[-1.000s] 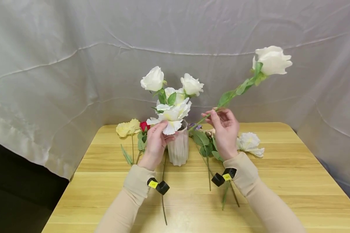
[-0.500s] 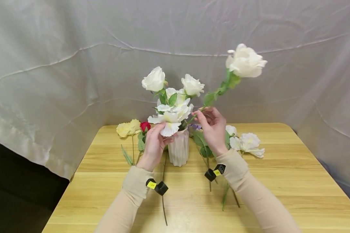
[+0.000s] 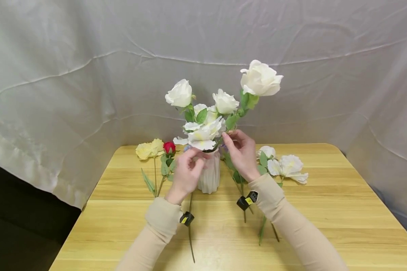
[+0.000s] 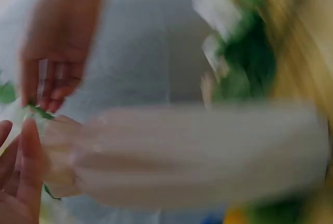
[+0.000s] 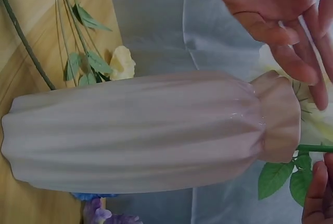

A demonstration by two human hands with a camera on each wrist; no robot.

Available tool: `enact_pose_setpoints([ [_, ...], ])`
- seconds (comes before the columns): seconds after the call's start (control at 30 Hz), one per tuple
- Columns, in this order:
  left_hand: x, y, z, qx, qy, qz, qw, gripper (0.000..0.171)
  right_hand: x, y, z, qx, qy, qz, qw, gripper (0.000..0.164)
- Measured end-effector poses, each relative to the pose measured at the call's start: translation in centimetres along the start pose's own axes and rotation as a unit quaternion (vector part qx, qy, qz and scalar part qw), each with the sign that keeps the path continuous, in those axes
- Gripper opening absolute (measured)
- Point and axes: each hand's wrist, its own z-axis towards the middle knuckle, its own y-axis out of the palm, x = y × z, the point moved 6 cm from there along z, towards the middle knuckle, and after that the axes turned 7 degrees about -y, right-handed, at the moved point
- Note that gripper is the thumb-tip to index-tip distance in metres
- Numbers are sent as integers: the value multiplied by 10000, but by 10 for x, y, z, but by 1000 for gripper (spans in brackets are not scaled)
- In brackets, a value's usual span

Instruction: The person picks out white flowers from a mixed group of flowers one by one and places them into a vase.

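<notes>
Creased grey cloth (image 3: pixel 203 30) hangs behind and beside a pale wood-grain table (image 3: pixel 342 195)

Grey cloth backdrop (image 3: pixel 203 30) (creased, glossy), wood-grained tabletop (image 3: pixel 332 214), black area (image 3: pixel 20 226) at left.

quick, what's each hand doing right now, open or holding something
Left hand: open, fingers loosely curled, holding nothing, near the top of the vase.
Right hand: closed, pinching the highest white rose.
</notes>
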Motion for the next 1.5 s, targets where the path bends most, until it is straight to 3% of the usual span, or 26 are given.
enact_pose_setpoints([
  [0.03,4,2,-1,95,382,770,9963,22,0,0,0,-10,13,5,10000,19],
  [0.07,7,4,-2,192,740,1451,9865,19,0,0,1,-22,13,1,10000,19],
  [0.13,14,7,-3,420,1356,2545,9566,15,0,0,1,-55,54,10,10000,19],
  [0.2,18,10,-4,581,1763,3171,9300,15,0,1,1,-122,132,0,9998,21],
  [0.23,19,11,-4,636,1874,3353,9211,15,0,1,1,-171,181,-27,9997,22],
  [0.27,19,11,-3,657,1927,3420,9174,17,1,1,1,-218,230,-58,9995,23],
  [0.37,20,10,-1,640,1895,3276,9234,27,1,1,2,-357,329,-165,9987,25],
  [0.5,18,7,2,554,1602,2706,9477,48,0,2,3,-531,391,-250,9975,26],
  [0.6,15,3,3,526,1350,2186,9650,55,2,5,3,-757,485,-306,9955,27],
  [0.73,13,-1,3,522,1153,1623,9786,56,6,6,3,-962,589,-459,9926,26],
  [0.93,10,-4,3,508,1062,1206,9857,55,5,0,2,-711,506,-641,9941,29],
  [1.2,6,-8,1,512,929,967,9897,56,-12,-9,7,458,-353,-101,9983,45],
  [1.33,5,-9,0,481,872,892,9910,57,-17,-8,9,616,-549,165,9965,32],
  [1.5,3,-11,-1,466,824,832,9920,58,-14,-5,9,534,-362,401,9971,18],
])
